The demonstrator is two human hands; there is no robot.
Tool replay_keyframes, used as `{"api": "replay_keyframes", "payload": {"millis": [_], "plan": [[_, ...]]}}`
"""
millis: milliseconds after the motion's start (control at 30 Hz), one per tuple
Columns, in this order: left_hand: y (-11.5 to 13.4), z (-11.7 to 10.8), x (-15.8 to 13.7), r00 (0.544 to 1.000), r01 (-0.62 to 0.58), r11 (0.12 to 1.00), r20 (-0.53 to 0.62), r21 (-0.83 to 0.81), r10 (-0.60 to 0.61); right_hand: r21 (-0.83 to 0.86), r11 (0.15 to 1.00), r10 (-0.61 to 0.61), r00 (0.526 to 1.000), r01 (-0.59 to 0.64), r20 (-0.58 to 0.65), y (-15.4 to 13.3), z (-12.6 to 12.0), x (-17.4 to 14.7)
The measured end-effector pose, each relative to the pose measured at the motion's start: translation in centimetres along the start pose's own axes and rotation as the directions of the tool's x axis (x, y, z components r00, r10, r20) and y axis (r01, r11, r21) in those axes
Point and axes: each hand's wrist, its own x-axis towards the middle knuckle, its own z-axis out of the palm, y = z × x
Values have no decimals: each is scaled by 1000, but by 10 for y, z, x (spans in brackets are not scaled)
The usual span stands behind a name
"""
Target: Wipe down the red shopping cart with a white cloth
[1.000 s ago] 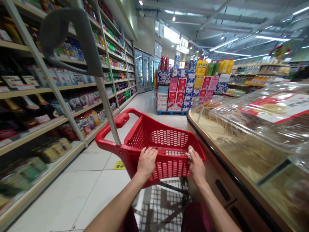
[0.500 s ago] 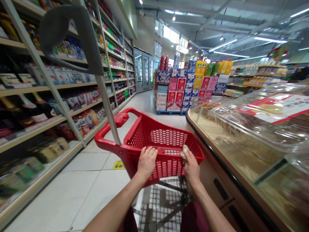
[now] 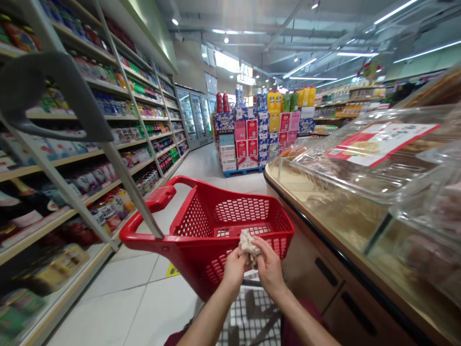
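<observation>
A crumpled off-white cloth (image 3: pixel 248 244) is bunched between my two hands, just outside the near side of a red shopping cart (image 3: pixel 212 247). My left hand (image 3: pixel 235 270) is closed on the cloth's left side. From the right, my right hand (image 3: pixel 269 266) grips it with bent fingers. The cart's basket has perforated walls, and nothing shows inside it from here. Its red handle (image 3: pixel 160 198) is at the left end. A metal pole (image 3: pixel 133 185) with a grey loop grip (image 3: pixel 59 96) rises from the cart's near left corner.
Shelves of drinks and cans (image 3: pixel 135 117) run along the left. On the right, a wooden counter (image 3: pixel 313 269) holds clear plastic food boxes (image 3: pixel 360 158) close to the cart. Stacked drink cartons (image 3: pixel 248 139) stand ahead on a blue pallet. A yellow floor sticker (image 3: pixel 172 270) lies beside the cart.
My left hand has left the cart's rim and joined my right hand at the cloth. My right hand has moved left and nearer to me. The view has turned slightly right.
</observation>
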Motion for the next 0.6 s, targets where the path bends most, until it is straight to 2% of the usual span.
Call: {"api": "replay_keyframes", "payload": {"millis": [67,133,200,233,300,333,400,467,500,533,567,600], "plan": [[-3,4,-6,989,119,990,91,-71,-112,-121,989,-83,996,80,-19,10,0,-8],[-4,8,-12,965,210,968,187,-135,-183,-227,968,-103,995,104,18,15,-1,-14],[-3,10,-15,945,263,949,242,-172,-218,-303,940,-109,981,155,163,17,-5,-20],[-2,9,-16,935,287,944,260,-163,-240,-314,928,-120,958,202,261,17,-8,-23],[1,5,-17,898,354,933,303,-69,-318,-283,910,-165,889,304,427,16,-15,-28],[2,2,-17,873,384,923,321,14,-368,-260,903,-191,861,342,471,16,-19,-31],[6,-3,-17,844,380,898,315,221,-434,-232,897,-227,842,376,490,16,-29,-31],[13,-7,-15,850,280,846,293,454,-439,-237,894,-237,852,379,468,16,-40,-22],[18,-9,-14,878,176,810,283,559,-386,-259,893,-236,872,369,429,17,-47,-14],[25,-11,-11,916,41,758,279,652,-289,-299,889,-234,904,348,357,20,-55,-4],[32,-15,-8,951,-116,673,277,731,-137,-355,880,-233,939,314,252,24,-63,6],[39,-20,-4,958,-264,537,282,801,51,-419,868,-235,964,267,128,31,-71,16]]}}
